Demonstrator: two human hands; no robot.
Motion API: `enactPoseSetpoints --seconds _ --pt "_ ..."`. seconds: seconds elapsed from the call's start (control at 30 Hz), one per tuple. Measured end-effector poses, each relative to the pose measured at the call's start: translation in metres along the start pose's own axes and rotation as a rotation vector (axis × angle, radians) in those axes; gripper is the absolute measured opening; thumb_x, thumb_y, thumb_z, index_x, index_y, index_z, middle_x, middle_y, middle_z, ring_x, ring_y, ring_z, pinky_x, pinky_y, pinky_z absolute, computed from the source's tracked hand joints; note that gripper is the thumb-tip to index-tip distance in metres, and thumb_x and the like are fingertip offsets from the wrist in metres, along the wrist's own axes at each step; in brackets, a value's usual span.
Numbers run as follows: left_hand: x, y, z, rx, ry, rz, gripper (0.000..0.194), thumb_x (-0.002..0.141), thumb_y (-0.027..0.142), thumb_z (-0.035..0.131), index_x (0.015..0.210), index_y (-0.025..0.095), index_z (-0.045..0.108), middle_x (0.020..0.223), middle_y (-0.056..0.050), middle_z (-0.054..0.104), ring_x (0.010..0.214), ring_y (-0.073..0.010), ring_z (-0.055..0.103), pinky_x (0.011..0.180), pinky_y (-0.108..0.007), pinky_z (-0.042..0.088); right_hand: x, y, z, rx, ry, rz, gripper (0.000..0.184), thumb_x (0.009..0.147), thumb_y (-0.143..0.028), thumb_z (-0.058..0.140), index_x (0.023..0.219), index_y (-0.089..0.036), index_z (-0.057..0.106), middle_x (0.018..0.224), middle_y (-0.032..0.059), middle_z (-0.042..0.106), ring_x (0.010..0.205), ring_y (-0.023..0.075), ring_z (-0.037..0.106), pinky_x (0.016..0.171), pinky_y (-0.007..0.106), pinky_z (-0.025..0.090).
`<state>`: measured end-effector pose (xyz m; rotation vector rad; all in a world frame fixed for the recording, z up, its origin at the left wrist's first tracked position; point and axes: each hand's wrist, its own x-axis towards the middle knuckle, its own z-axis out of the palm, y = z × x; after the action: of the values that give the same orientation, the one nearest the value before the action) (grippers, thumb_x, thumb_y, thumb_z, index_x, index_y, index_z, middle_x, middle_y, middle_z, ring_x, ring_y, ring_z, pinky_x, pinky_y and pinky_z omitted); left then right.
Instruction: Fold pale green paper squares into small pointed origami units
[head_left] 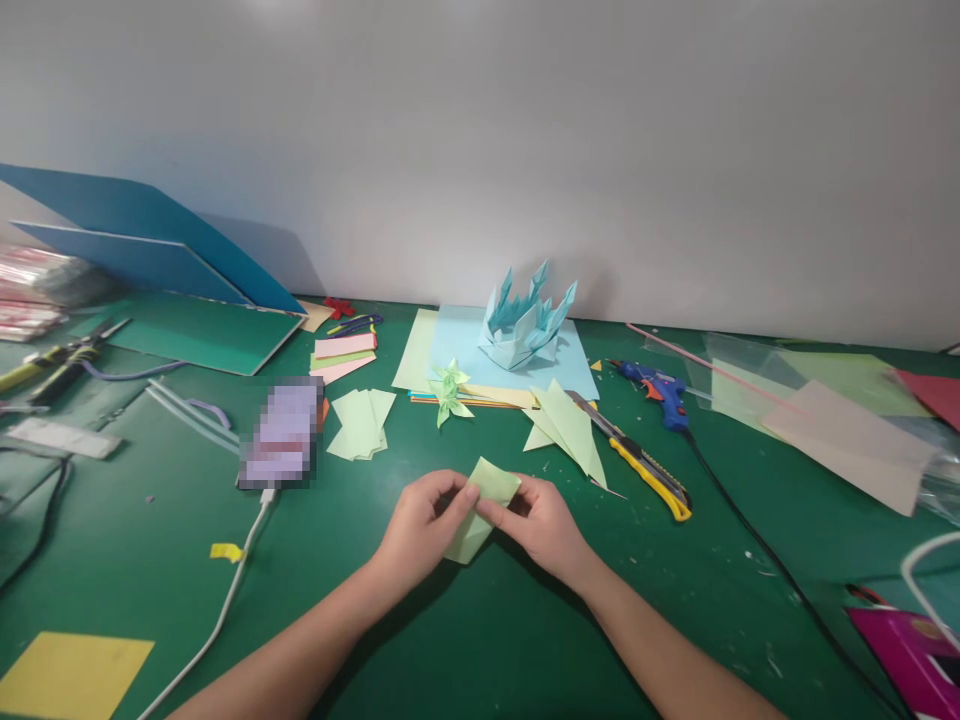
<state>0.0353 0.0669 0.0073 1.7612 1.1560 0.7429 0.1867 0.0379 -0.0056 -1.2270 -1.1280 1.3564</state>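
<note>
My left hand [421, 523] and my right hand [541, 522] meet at the middle of the green table [480, 620], both pinching a small light green folded paper [491, 482] just above its surface. The fingers of each hand are curled on the paper's edges. Behind the hands lie a folded green paper flower [450, 388], a stack of light green squares [360, 424] and pointed green folded pieces [568, 425]. A light blue origami crown [525, 318] stands on pale blue sheets [457, 345] by the wall.
A yellow utility knife [637, 460] and a blue glue gun [660, 393] with a black cord lie to the right. A phone [283, 434] with a white cable sits left. Blue boards [150, 250], scissors [60, 362], clear plastic sheets [825, 410] and a yellow sheet [71, 675] surround the edges.
</note>
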Motion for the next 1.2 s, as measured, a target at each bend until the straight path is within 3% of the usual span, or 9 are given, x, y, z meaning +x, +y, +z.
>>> enactPoseSetpoints --seconds 0.13,0.33,0.43,0.63,0.87,1.2 --pt "-0.0061 -0.0014 0.0088 0.161 0.075 0.015 0.026 0.084 0.035 0.038 0.062 0.021 0.04 0.06 0.002 0.048 0.056 -0.0139 0.046 0.054 -0.025 0.037 -0.0016 0.001 0.0028 0.015 -0.04 0.001 0.03 0.062 -0.041 0.074 0.069 -0.016 0.06 0.061 -0.0026 0.057 0.058 0.0124 0.05 0.057 0.024 0.041" --pt "-0.0074 0.0018 0.007 0.304 0.04 0.045 0.023 0.084 0.033 0.031 0.063 0.024 0.028 0.06 0.003 0.04 0.054 -0.0162 0.042 0.053 -0.028 0.034 -0.0013 0.0006 0.0009 0.046 -0.02 -0.023 0.03 0.067 -0.044 0.069 0.071 -0.017 0.057 0.061 -0.0041 0.05 0.056 0.0103 0.045 0.054 0.022 0.039" --pt "-0.0064 0.0032 0.0059 0.349 -0.014 0.046 0.023 0.085 0.034 0.029 0.063 0.025 0.026 0.059 0.003 0.038 0.054 -0.0165 0.041 0.053 -0.028 0.033 -0.0004 -0.0022 -0.0003 0.043 0.042 -0.02 0.032 0.065 -0.047 0.07 0.068 -0.018 0.057 0.058 -0.0051 0.047 0.052 0.0091 0.042 0.049 0.021 0.037" --pt "-0.0081 0.0047 0.0076 0.375 -0.13 0.009 0.021 0.085 0.033 0.027 0.066 0.025 0.025 0.056 0.004 0.038 0.051 -0.0167 0.042 0.051 -0.027 0.032 0.0005 -0.0028 -0.0012 0.026 0.144 -0.041 0.029 0.066 -0.044 0.068 0.061 -0.017 0.059 0.057 -0.0027 0.053 0.055 0.0106 0.045 0.055 0.023 0.041" --pt "-0.0071 0.0029 0.0056 0.346 -0.127 0.025 0.018 0.086 0.032 0.032 0.074 0.023 0.041 0.061 0.003 0.048 0.056 -0.0163 0.05 0.054 -0.026 0.037 -0.0001 -0.0033 -0.0025 -0.031 0.181 -0.083 0.024 0.068 -0.039 0.066 0.058 -0.018 0.06 0.056 -0.0017 0.056 0.056 0.0122 0.049 0.058 0.025 0.044" --pt "-0.0068 0.0053 0.0058 0.324 -0.118 -0.024 0.022 0.083 0.035 0.032 0.065 0.024 0.027 0.055 0.006 0.037 0.05 -0.0148 0.041 0.05 -0.025 0.03 -0.0002 0.0008 -0.0032 -0.127 0.203 -0.166 0.018 0.072 -0.034 0.064 0.062 -0.018 0.064 0.064 0.0014 0.065 0.063 0.0157 0.058 0.063 0.027 0.048"
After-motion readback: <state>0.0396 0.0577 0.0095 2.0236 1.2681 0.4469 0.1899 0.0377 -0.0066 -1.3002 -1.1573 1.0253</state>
